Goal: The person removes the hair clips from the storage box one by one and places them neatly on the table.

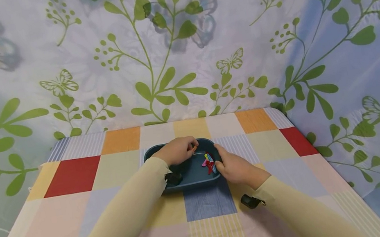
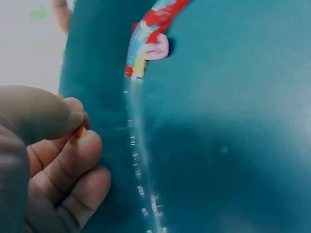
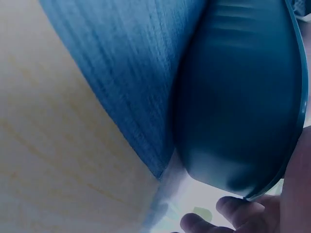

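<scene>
Left hand [image 1: 180,150] pinching an orange bit [image 2: 81,131] over the tray [image 1: 200,184], mid-frame.
The left grip is closed on the bit between thumb and fingertips; the right hand [image 1: 236,167] grips the tray's right end. The step in hand looks like handling the bit while the tray is steadied; the next move probably calls for a snug pinch and a still tray. Coloured pieces [image 1: 209,163] lie in the tray's right part. The black wrist device [image 1: 173,178] and left sleeve [image 1: 124,224] hide its left end. A pale line [image 2: 141,160] there may be glare; I cannot tell. Patchwork covers the worktop [image 1: 119,169].
</scene>
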Motion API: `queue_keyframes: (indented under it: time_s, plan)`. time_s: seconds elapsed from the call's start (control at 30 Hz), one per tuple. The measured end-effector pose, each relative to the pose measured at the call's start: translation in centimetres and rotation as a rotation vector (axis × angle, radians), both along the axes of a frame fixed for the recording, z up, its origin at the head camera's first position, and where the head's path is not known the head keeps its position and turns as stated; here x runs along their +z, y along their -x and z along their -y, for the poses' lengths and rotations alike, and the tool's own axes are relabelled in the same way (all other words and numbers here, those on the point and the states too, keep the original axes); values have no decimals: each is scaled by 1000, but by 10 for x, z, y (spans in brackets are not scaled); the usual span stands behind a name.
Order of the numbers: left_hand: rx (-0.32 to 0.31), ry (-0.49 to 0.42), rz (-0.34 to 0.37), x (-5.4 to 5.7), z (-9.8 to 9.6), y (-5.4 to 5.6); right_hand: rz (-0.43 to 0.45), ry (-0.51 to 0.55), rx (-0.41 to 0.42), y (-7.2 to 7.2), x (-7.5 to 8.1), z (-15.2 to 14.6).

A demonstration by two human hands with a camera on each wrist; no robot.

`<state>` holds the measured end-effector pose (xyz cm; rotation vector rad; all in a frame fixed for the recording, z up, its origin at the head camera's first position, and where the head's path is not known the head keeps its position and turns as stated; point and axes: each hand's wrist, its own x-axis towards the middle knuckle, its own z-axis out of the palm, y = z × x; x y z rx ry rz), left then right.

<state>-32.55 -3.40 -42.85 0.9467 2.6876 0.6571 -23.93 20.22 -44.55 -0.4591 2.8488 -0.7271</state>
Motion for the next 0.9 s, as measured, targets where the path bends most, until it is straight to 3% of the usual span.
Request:
queue_keyframes:
  time_s: [0.27, 0.47, 0.7, 0.9]
  plan:
    - [61, -96, 10, 23, 27, -8, 156, 118, -103, 8, -5, 4]
    - [118, -185, 35, 34, 57, -13, 175, 194, -106, 8, -8, 6]
    - [213, -273, 73, 33, 102, -13, 130, 187, -122, 6, -9, 8]
    - [303, -316, 94, 21, 141, -15, 114, 190, -131, 7, -11, 7]
